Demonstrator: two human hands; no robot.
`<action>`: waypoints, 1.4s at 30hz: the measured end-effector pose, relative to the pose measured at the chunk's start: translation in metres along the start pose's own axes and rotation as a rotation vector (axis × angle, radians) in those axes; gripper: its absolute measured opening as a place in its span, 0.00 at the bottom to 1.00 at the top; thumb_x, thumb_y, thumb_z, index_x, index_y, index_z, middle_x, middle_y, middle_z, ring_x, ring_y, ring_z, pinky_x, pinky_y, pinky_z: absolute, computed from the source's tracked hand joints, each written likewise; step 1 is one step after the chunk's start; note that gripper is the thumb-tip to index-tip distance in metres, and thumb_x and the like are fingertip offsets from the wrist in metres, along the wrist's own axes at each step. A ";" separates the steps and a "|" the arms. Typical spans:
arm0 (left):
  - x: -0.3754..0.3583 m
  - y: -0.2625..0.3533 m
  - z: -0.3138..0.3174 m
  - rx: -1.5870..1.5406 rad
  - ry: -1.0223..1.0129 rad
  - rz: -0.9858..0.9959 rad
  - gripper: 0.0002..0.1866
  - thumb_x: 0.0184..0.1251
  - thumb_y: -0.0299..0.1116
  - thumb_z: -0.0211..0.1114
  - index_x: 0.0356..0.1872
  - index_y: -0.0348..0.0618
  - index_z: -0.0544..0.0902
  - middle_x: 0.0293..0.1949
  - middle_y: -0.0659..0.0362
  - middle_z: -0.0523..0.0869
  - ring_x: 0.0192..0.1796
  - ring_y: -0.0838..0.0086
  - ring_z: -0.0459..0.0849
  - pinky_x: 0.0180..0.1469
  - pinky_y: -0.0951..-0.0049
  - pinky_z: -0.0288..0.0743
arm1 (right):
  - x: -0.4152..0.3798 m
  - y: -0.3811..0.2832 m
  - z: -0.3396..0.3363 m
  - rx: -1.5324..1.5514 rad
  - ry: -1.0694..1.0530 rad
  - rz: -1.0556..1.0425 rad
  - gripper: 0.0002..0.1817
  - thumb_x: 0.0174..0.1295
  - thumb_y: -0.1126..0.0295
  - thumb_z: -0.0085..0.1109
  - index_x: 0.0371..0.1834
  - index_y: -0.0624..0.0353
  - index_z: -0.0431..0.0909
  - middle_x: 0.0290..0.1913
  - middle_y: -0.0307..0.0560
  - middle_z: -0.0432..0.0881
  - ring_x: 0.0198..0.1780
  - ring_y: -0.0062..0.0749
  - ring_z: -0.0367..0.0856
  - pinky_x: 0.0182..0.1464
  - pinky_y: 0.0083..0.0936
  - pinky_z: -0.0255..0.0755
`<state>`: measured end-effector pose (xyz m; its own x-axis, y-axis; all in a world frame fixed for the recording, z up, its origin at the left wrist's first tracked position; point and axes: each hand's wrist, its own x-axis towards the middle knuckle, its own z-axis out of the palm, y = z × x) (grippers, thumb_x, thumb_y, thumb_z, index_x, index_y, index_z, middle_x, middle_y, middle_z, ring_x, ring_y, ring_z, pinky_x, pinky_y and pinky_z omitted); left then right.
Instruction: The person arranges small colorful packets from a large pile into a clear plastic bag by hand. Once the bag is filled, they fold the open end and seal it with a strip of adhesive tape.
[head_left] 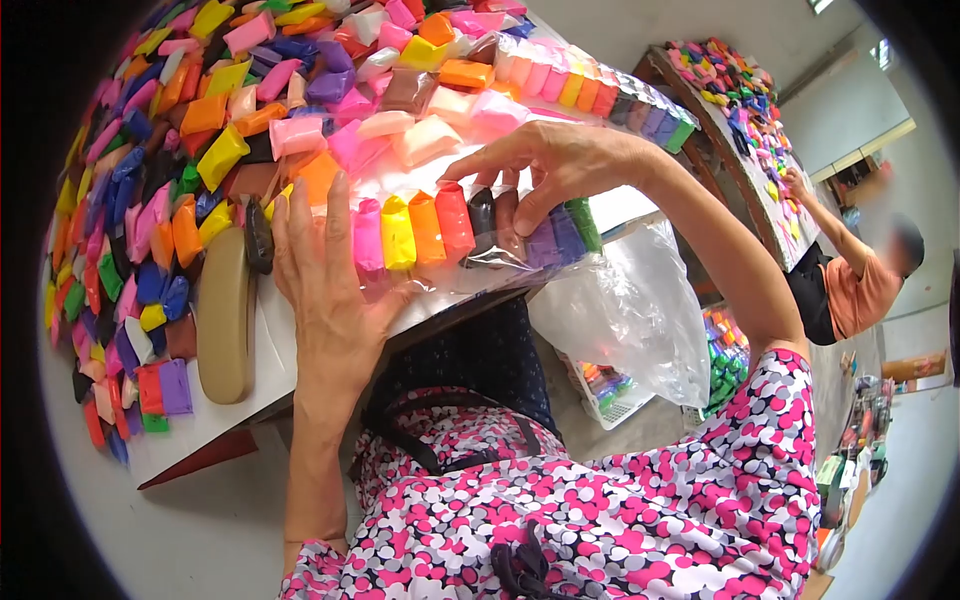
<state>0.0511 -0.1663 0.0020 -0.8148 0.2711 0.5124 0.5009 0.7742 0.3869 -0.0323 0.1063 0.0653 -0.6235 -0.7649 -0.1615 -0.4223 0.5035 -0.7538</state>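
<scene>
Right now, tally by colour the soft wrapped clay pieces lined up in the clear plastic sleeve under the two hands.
Pink clay piece: 1
Yellow clay piece: 1
Orange clay piece: 1
Red clay piece: 1
Black clay piece: 1
Purple clay pieces: 2
Green clay piece: 1
Total: 8 in view; the right hand may hide more.

right hand (560, 165) hides part of the clay row (455, 228).

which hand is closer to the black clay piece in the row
Right. The right hand has its fingers on the black piece; the left hand rests at the row's pink end, several pieces away.
</scene>
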 end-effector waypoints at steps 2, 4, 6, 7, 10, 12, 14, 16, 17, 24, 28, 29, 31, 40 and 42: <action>0.000 0.002 -0.002 -0.008 -0.017 -0.017 0.57 0.46 0.46 0.79 0.78 0.51 0.56 0.76 0.46 0.52 0.78 0.44 0.47 0.76 0.46 0.45 | 0.000 0.000 0.002 0.002 0.011 0.010 0.37 0.49 0.68 0.70 0.68 0.50 0.75 0.49 0.54 0.85 0.44 0.35 0.85 0.50 0.32 0.79; -0.001 0.005 -0.003 0.021 -0.028 -0.031 0.58 0.45 0.48 0.80 0.78 0.50 0.55 0.76 0.47 0.53 0.78 0.45 0.48 0.76 0.46 0.45 | -0.001 -0.004 0.001 0.006 0.011 0.043 0.35 0.51 0.67 0.69 0.68 0.52 0.75 0.47 0.53 0.86 0.44 0.34 0.84 0.50 0.32 0.78; 0.000 0.006 -0.002 0.088 -0.036 -0.043 0.59 0.44 0.49 0.80 0.78 0.48 0.55 0.76 0.48 0.56 0.78 0.48 0.49 0.77 0.49 0.45 | -0.002 -0.006 0.000 -0.010 0.002 0.053 0.34 0.53 0.64 0.69 0.68 0.54 0.75 0.46 0.51 0.86 0.45 0.33 0.84 0.50 0.32 0.77; 0.001 0.007 -0.001 0.095 -0.028 -0.055 0.59 0.44 0.50 0.80 0.78 0.48 0.55 0.76 0.48 0.56 0.78 0.48 0.49 0.77 0.49 0.45 | -0.002 -0.007 -0.001 -0.031 -0.008 0.046 0.34 0.54 0.63 0.68 0.68 0.54 0.75 0.46 0.50 0.86 0.46 0.33 0.84 0.51 0.32 0.76; 0.006 0.007 0.006 0.123 -0.011 -0.094 0.58 0.46 0.52 0.79 0.77 0.48 0.56 0.76 0.48 0.56 0.78 0.48 0.50 0.76 0.48 0.45 | -0.007 0.000 -0.002 -0.039 -0.004 0.085 0.33 0.57 0.60 0.67 0.67 0.57 0.75 0.45 0.48 0.87 0.46 0.33 0.83 0.51 0.32 0.75; 0.011 0.006 0.012 0.153 -0.010 -0.125 0.57 0.47 0.53 0.78 0.77 0.48 0.56 0.76 0.47 0.56 0.78 0.48 0.51 0.75 0.48 0.45 | -0.012 0.001 -0.004 -0.071 0.009 0.128 0.33 0.58 0.60 0.67 0.68 0.57 0.74 0.44 0.46 0.87 0.45 0.31 0.83 0.50 0.31 0.75; 0.016 0.005 0.023 0.113 0.009 -0.064 0.57 0.46 0.57 0.77 0.76 0.46 0.57 0.75 0.47 0.56 0.77 0.45 0.50 0.73 0.44 0.46 | -0.018 -0.005 -0.005 -0.147 0.016 0.167 0.32 0.60 0.62 0.68 0.69 0.55 0.73 0.43 0.44 0.86 0.43 0.28 0.82 0.47 0.29 0.76; 0.025 0.005 0.027 0.087 0.007 -0.020 0.57 0.46 0.60 0.76 0.76 0.45 0.58 0.75 0.46 0.57 0.77 0.43 0.51 0.72 0.41 0.46 | -0.021 -0.004 -0.006 -0.122 0.020 0.183 0.37 0.58 0.62 0.71 0.72 0.54 0.70 0.44 0.45 0.84 0.43 0.28 0.82 0.47 0.30 0.76; 0.029 0.004 0.028 0.078 -0.009 -0.005 0.57 0.47 0.60 0.76 0.76 0.45 0.58 0.75 0.45 0.57 0.76 0.43 0.51 0.73 0.41 0.46 | -0.023 -0.004 -0.006 -0.093 0.027 0.190 0.39 0.55 0.66 0.73 0.73 0.53 0.68 0.44 0.44 0.84 0.42 0.26 0.81 0.46 0.29 0.76; 0.060 -0.014 0.027 0.121 -0.151 0.070 0.55 0.51 0.61 0.73 0.75 0.44 0.59 0.75 0.40 0.55 0.76 0.42 0.52 0.74 0.42 0.49 | -0.019 -0.003 -0.004 0.043 -0.012 0.215 0.51 0.48 0.78 0.75 0.78 0.49 0.60 0.40 0.37 0.81 0.41 0.17 0.74 0.45 0.24 0.74; 0.050 -0.011 0.010 0.183 -0.047 0.118 0.50 0.53 0.48 0.76 0.76 0.44 0.59 0.73 0.41 0.59 0.73 0.42 0.58 0.72 0.44 0.54 | -0.015 -0.011 0.002 -0.086 0.068 0.143 0.46 0.51 0.78 0.73 0.76 0.47 0.64 0.36 0.37 0.78 0.39 0.19 0.75 0.44 0.23 0.74; 0.044 -0.007 0.001 0.270 -0.044 0.049 0.48 0.55 0.44 0.74 0.75 0.43 0.60 0.70 0.41 0.62 0.71 0.43 0.61 0.71 0.45 0.57 | -0.015 -0.009 0.002 -0.064 0.065 0.145 0.45 0.52 0.77 0.74 0.76 0.47 0.64 0.37 0.37 0.78 0.40 0.19 0.76 0.45 0.23 0.74; 0.037 0.007 -0.018 0.442 -0.045 -0.084 0.42 0.58 0.36 0.72 0.73 0.42 0.62 0.66 0.41 0.67 0.67 0.45 0.67 0.68 0.47 0.61 | -0.019 -0.002 0.001 -0.013 0.061 0.152 0.43 0.53 0.74 0.74 0.75 0.46 0.65 0.37 0.38 0.78 0.40 0.20 0.76 0.45 0.23 0.74; 0.085 -0.047 0.029 0.024 0.012 0.289 0.35 0.54 0.14 0.54 0.68 0.39 0.68 0.51 0.40 0.75 0.56 0.45 0.74 0.60 0.52 0.69 | -0.024 0.004 0.002 0.027 0.105 0.162 0.42 0.58 0.76 0.69 0.77 0.45 0.62 0.49 0.40 0.78 0.45 0.22 0.77 0.50 0.26 0.75; 0.102 -0.058 0.043 0.021 -0.069 0.216 0.37 0.53 0.13 0.53 0.70 0.40 0.66 0.52 0.39 0.74 0.58 0.45 0.74 0.62 0.52 0.68 | -0.022 0.011 0.005 0.031 0.141 0.108 0.41 0.59 0.75 0.66 0.77 0.42 0.62 0.49 0.42 0.79 0.46 0.24 0.77 0.51 0.27 0.75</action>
<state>-0.0735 -0.1596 -0.0011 -0.7077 0.4702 0.5274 0.6603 0.7056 0.2571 -0.0201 0.1271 0.0574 -0.7512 -0.6420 -0.1533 -0.3286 0.5652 -0.7567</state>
